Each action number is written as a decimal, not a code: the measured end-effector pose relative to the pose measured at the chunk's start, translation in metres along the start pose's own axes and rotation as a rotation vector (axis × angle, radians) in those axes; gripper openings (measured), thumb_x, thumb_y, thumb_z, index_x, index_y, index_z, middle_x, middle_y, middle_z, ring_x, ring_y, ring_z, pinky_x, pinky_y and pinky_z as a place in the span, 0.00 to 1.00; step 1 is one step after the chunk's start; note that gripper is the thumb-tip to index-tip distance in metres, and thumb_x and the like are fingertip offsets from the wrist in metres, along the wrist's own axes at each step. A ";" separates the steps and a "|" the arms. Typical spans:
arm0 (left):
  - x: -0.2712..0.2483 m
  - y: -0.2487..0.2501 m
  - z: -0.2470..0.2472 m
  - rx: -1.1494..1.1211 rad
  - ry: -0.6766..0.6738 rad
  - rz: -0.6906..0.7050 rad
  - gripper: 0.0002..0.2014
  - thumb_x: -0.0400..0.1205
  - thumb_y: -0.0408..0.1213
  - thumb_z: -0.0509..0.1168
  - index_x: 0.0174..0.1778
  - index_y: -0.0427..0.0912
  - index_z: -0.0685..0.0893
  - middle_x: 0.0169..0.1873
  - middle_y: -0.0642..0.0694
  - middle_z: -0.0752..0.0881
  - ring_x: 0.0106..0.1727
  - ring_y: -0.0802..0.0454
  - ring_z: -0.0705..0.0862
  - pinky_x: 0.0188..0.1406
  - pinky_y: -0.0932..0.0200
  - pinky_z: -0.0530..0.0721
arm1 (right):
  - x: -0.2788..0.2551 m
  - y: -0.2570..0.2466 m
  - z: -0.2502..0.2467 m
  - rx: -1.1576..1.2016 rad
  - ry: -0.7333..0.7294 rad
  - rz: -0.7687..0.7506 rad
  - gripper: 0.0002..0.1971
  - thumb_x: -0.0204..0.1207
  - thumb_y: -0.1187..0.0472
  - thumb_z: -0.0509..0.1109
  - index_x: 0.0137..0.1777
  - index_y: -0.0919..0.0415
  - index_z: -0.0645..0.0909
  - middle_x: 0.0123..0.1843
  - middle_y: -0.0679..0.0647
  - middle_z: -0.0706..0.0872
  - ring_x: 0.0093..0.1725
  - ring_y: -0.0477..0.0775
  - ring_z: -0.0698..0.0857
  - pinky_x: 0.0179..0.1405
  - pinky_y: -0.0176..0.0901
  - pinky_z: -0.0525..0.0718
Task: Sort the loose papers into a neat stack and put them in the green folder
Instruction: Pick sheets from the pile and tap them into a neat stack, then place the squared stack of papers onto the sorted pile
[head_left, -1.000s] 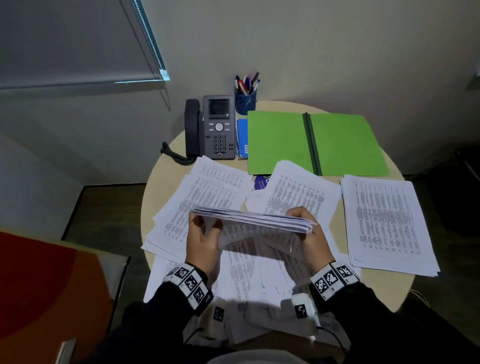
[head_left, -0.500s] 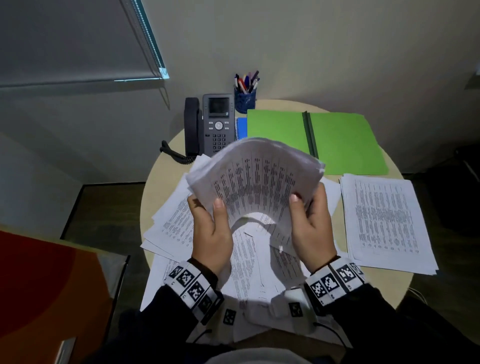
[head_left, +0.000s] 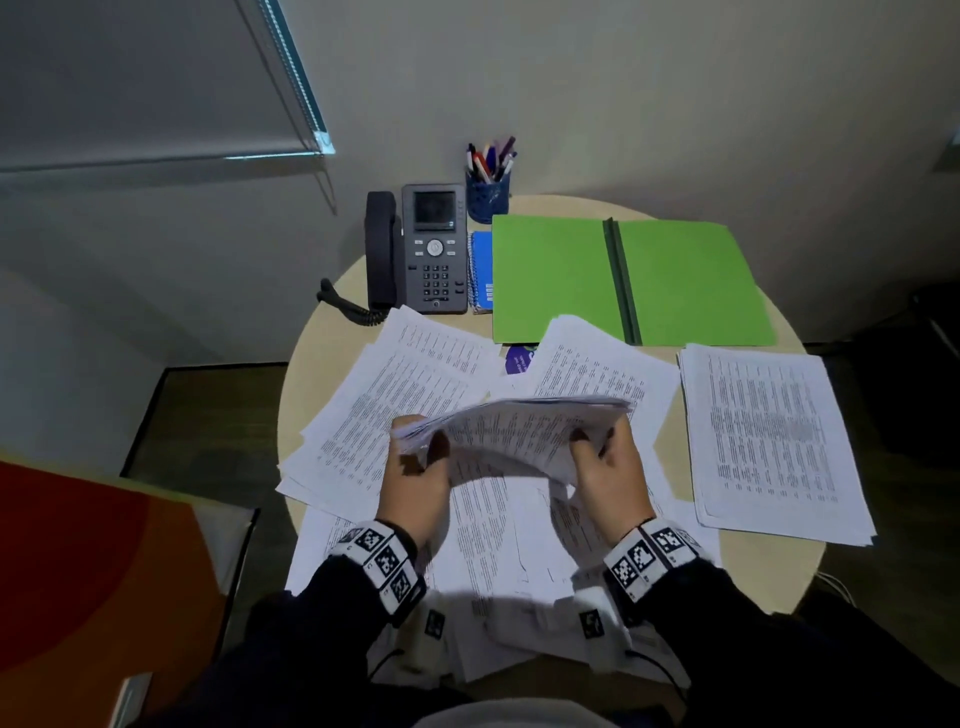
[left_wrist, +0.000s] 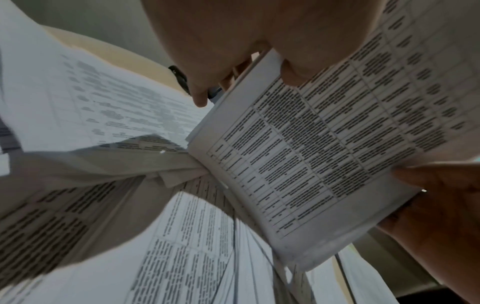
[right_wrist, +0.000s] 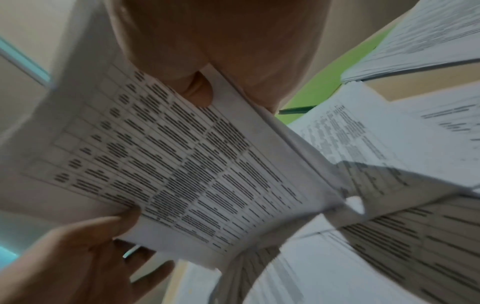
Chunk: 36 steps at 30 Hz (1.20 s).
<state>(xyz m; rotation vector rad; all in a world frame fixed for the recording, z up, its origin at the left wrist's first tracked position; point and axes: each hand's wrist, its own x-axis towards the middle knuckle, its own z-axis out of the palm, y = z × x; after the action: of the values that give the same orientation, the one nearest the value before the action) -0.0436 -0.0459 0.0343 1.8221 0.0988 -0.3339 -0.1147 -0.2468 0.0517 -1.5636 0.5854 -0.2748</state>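
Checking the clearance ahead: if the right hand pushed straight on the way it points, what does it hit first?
Likely the loose sheets lying just beyond the right hand, which overlap the near edge of the open green folder. Depth is unclear; it may pass above them.

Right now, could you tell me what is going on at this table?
A person grips a bundle of papers with the left hand and right hand, holding it above the table. More sheets lie scattered beneath. A neater stack sits to the right. The green folder lies open and empty.
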 end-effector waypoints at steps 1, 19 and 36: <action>-0.002 0.003 0.000 -0.030 -0.003 0.015 0.12 0.91 0.42 0.62 0.70 0.46 0.78 0.55 0.56 0.87 0.48 0.75 0.85 0.44 0.75 0.80 | 0.000 -0.003 0.000 0.029 0.017 -0.001 0.16 0.84 0.73 0.63 0.63 0.52 0.74 0.56 0.47 0.85 0.54 0.35 0.85 0.52 0.31 0.81; 0.003 0.006 0.004 -0.259 0.045 0.011 0.20 0.87 0.32 0.66 0.71 0.54 0.69 0.68 0.43 0.83 0.63 0.59 0.85 0.60 0.59 0.83 | 0.016 0.014 0.006 0.035 0.054 0.085 0.19 0.73 0.86 0.60 0.57 0.67 0.77 0.45 0.57 0.83 0.41 0.40 0.83 0.40 0.30 0.81; 0.025 0.056 0.052 0.067 -0.112 0.069 0.10 0.93 0.41 0.59 0.69 0.55 0.74 0.56 0.62 0.85 0.53 0.72 0.83 0.45 0.74 0.77 | 0.068 -0.011 -0.063 -0.149 -0.083 0.164 0.16 0.85 0.64 0.63 0.68 0.47 0.76 0.61 0.40 0.87 0.59 0.37 0.86 0.57 0.36 0.80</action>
<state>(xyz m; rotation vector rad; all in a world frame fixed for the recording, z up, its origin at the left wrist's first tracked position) -0.0150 -0.1139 0.0672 1.8643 -0.0536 -0.3943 -0.0884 -0.3362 0.0569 -1.6509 0.6773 -0.0431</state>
